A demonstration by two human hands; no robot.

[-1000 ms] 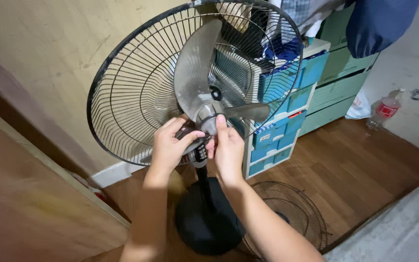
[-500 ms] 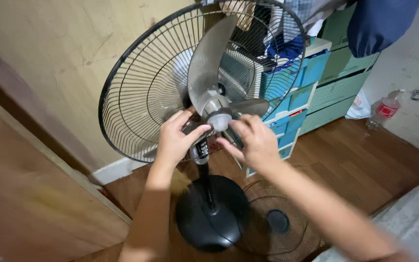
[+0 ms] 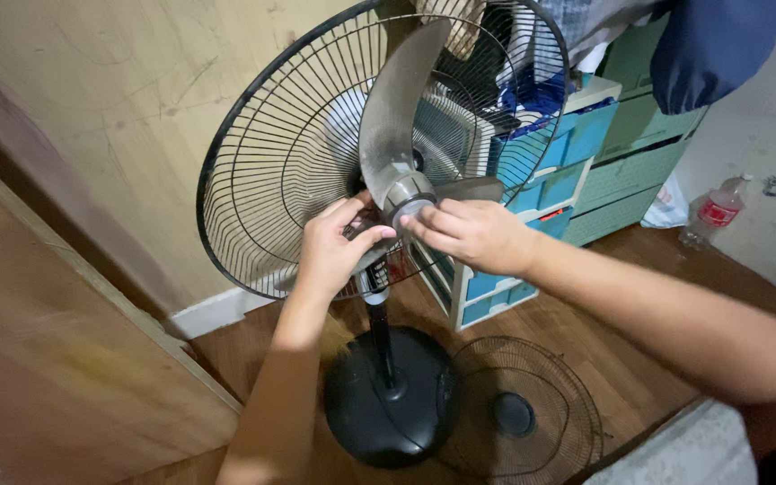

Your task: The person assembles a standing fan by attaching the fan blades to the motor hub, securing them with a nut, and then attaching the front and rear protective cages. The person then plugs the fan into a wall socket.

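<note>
The thin grey translucent plastic fan blade [image 3: 397, 108], judged light & flexy, is best held at the hub: left hand [image 3: 334, 247] is wrapped on a lower blade, right hand [image 3: 469, 235] pinches the silvery hub cap [image 3: 409, 208].

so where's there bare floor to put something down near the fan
Bare wood floor lies between the drawers, the bottle and the loose grille. It is crowded at the fan base, which the grille touches, and at the hub, where the left hand and right hand meet.
</note>
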